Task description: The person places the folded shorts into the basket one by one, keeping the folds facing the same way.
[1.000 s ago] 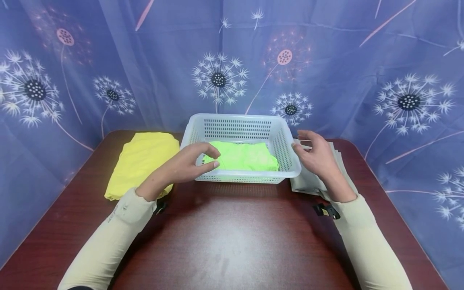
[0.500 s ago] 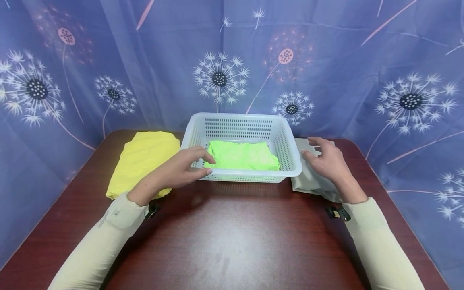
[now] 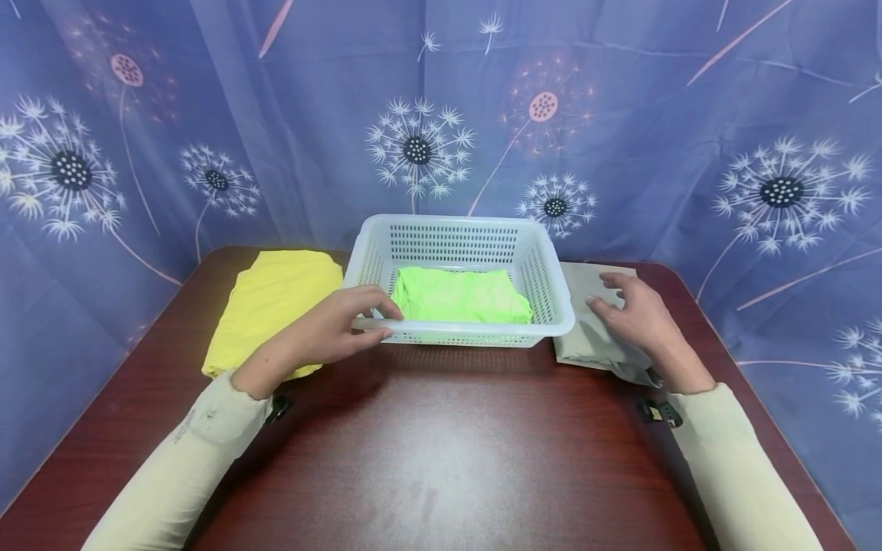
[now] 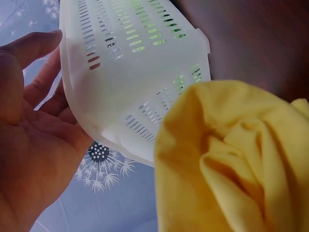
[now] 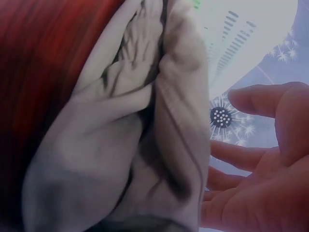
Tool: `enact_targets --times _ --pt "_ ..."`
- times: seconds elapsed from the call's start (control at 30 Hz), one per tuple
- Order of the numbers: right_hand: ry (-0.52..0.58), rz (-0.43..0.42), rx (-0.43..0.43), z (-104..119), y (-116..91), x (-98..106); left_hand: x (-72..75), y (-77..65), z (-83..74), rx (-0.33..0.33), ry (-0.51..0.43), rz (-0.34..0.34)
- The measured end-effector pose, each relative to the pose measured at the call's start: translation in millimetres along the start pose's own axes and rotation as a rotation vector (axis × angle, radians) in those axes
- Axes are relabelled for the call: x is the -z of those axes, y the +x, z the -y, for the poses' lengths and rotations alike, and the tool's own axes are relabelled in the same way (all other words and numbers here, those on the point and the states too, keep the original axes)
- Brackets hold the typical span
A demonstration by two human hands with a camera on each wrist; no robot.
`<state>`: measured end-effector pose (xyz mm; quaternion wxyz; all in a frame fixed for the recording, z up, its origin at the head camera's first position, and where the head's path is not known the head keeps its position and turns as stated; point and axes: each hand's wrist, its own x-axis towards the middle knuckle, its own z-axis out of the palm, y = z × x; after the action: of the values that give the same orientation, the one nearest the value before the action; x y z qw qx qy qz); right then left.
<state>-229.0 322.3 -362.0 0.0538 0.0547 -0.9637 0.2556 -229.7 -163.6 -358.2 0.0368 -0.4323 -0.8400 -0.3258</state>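
Observation:
A white perforated plastic basket (image 3: 475,330) stands at the back middle of the table, holding a folded bright green cloth (image 3: 462,297). My left hand (image 3: 334,325) is at its front left corner, fingers loosely bent, thumb tip right at the rim (image 4: 66,72) in the left wrist view. Left of the basket lies a folded yellow cloth (image 3: 272,298), partly behind that hand. Over a folded grey cloth (image 3: 582,325) on the right is my right hand (image 3: 641,317), thumb and fingers spread apart with nothing between them. The grey folds (image 5: 120,125) fill much of the right wrist view.
The dark red-brown wooden table (image 3: 441,451) extends in front of the basket. A blue curtain (image 3: 310,115) with dandelion prints hangs close behind the table and along its sides.
My right hand has moved from beside the basket's right edge rightward over the grey cloth. The left hand has drawn slightly left and toward me. The basket and cloths stay in place.

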Motion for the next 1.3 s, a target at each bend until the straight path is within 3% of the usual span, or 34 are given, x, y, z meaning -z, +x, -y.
enact_targets --times 0.63,1.03,1.3 --pt "-0.049 0.005 0.010 -27.7 -8.8 4.5 1.0 -2.4 1.5 0.006 -0.003 0.003" --pt "-0.064 0.035 0.005 -31.7 -8.8 1.4 -0.9 -3.4 2.2 0.016 -0.006 0.015" --pt "-0.056 0.079 0.096 -36.9 -4.7 -5.1 -0.7 -3.4 2.0 0.027 -0.017 0.020"
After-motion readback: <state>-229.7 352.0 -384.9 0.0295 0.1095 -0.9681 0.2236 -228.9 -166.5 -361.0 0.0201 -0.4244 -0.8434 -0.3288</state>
